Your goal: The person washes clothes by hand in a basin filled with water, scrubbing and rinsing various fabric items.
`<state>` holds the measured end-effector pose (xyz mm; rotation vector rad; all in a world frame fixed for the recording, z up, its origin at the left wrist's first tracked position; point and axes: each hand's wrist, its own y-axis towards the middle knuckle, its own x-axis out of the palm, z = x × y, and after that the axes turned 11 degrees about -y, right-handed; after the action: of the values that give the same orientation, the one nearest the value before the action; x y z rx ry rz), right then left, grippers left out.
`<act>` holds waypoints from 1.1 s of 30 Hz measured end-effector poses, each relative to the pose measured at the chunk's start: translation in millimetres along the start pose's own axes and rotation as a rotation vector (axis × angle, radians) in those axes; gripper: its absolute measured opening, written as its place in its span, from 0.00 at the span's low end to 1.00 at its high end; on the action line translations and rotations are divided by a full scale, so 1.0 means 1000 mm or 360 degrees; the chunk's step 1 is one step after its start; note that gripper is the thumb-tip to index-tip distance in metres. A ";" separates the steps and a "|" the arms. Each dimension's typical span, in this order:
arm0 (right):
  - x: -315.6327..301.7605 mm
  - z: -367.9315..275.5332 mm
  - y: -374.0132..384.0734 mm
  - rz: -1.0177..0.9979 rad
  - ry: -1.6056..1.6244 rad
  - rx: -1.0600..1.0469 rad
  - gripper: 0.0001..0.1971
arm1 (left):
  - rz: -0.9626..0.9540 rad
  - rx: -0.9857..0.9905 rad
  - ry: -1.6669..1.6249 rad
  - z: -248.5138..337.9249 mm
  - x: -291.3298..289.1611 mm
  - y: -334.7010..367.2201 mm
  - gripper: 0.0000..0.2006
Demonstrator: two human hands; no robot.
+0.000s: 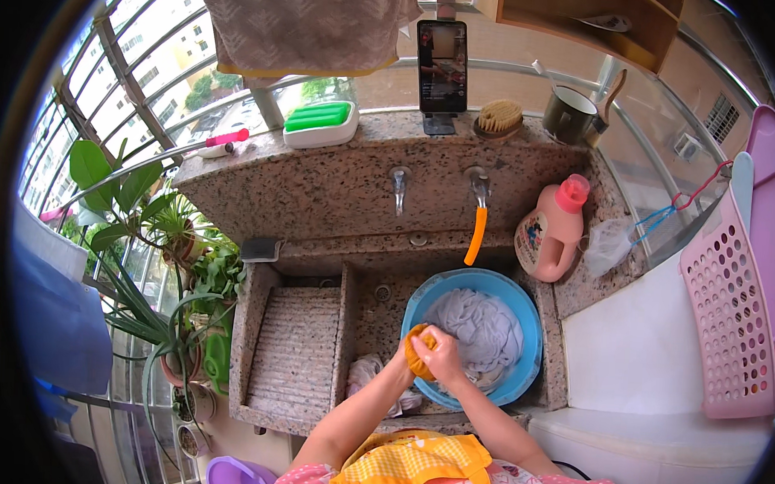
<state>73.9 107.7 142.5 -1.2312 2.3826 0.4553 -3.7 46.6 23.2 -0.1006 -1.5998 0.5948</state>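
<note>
Both my hands close around a bunched mustard-yellow cloth over the left rim of a blue basin. My left hand grips it from the left side, its fingers mostly hidden. Pressed against it from the right is my right hand, fingers curled. Inside the basin lies a wet, crumpled pale grey-lavender cloth. A second pale, crumpled cloth rests in the stone sink, left of the basin and partly behind my left forearm.
A ribbed stone washboard fills the sink's left side. Two taps stand behind, one with an orange hose. A pink detergent bottle leans at the back right. The ledge holds a phone, brush, metal mug and green soap.
</note>
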 end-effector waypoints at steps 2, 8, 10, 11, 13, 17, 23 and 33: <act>-0.005 0.036 0.014 0.0372 -0.0223 0.0244 0.11 | 0.0457 0.0058 0.0142 -0.020 0.056 -0.010 0.15; -0.024 0.105 0.031 0.0159 0.0371 0.0561 0.12 | 0.0346 0.0096 0.0728 -0.035 0.097 -0.031 0.12; -0.032 0.101 0.028 -0.0108 0.0772 0.0622 0.10 | 0.0213 0.0239 0.0835 -0.024 0.086 -0.030 0.13; -0.039 0.098 0.024 -0.0253 0.0915 0.0638 0.10 | 0.0219 0.0280 0.0901 -0.018 0.080 -0.029 0.14; -0.052 0.092 0.016 -0.0470 0.1252 0.0756 0.12 | 0.0330 0.0306 0.1006 -0.009 0.077 -0.030 0.14; -0.068 0.096 0.005 -0.0740 0.1049 0.0725 0.15 | 0.0535 0.0296 0.1337 -0.001 0.097 -0.033 0.13; -0.041 0.096 -0.004 -0.0860 0.0477 0.0438 0.10 | 0.0182 0.0485 0.0760 0.029 0.045 -0.021 0.16; -0.012 0.079 -0.015 -0.0521 0.0673 0.0358 0.05 | 0.0488 0.0398 0.0708 -0.017 0.030 -0.044 0.36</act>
<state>109.0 144.7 78.9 -1.6974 2.4012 -0.1896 21.0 26.0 69.1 -0.2754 -1.0761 0.9345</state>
